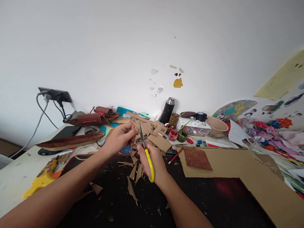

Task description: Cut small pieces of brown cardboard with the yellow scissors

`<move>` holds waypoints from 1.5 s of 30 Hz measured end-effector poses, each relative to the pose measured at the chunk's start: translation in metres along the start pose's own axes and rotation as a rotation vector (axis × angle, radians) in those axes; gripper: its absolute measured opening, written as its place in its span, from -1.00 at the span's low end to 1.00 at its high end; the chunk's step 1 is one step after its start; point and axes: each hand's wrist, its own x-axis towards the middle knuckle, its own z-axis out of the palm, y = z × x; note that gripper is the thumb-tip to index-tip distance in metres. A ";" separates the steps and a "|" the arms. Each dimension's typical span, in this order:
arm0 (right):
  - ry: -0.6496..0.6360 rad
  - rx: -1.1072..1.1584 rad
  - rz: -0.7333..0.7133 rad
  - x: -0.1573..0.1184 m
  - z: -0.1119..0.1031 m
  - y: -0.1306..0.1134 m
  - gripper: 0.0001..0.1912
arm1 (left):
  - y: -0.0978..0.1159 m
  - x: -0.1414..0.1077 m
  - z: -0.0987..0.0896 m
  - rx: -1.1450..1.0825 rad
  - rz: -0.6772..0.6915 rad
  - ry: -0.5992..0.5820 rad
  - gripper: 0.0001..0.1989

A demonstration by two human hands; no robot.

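Note:
In my right hand (pixel 153 161) is a pair of scissors (pixel 149 163) with yellow handles, its blades pointing up and away from me. Just left of the blades, the fingers of my left hand (pixel 123 134) are pinched together; whatever is between them is too small to make out against the cardboard behind. Beyond both hands lies a heap of brown cardboard pieces (pixel 159 141). Thin cardboard offcuts (pixel 131 190) are scattered below my hands on the dark mat (pixel 114 205).
A yellow glue gun (pixel 42 179) and a brown cardboard boat hull (pixel 71 141) lie at left. Open paint jars (pixel 173 135) and a black flask (pixel 168 110) stand toward the wall. At right, a large cardboard sheet (pixel 228 161) carries a painted brown square (pixel 197 159).

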 end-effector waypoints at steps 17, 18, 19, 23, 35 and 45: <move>-0.043 0.119 0.055 0.001 0.001 0.002 -0.59 | 0.000 0.003 -0.005 0.089 -0.031 -0.161 -0.52; -0.056 0.154 0.061 0.000 0.000 0.001 -0.58 | 0.000 0.003 -0.004 0.078 -0.028 -0.144 -0.51; -0.069 0.189 0.066 0.000 0.000 -0.001 -0.56 | 0.000 0.002 -0.003 0.058 -0.025 -0.122 -0.51; -0.113 0.308 0.064 -0.001 0.001 0.000 -0.53 | -0.001 0.001 0.000 0.011 -0.005 -0.070 -0.51; -0.262 0.556 -0.017 0.002 0.003 0.006 -0.27 | -0.002 0.000 0.001 -0.005 0.041 -0.071 -0.53; -0.303 0.517 -0.071 0.004 0.002 0.014 -0.23 | -0.005 0.001 0.000 -0.074 0.025 -0.113 -0.52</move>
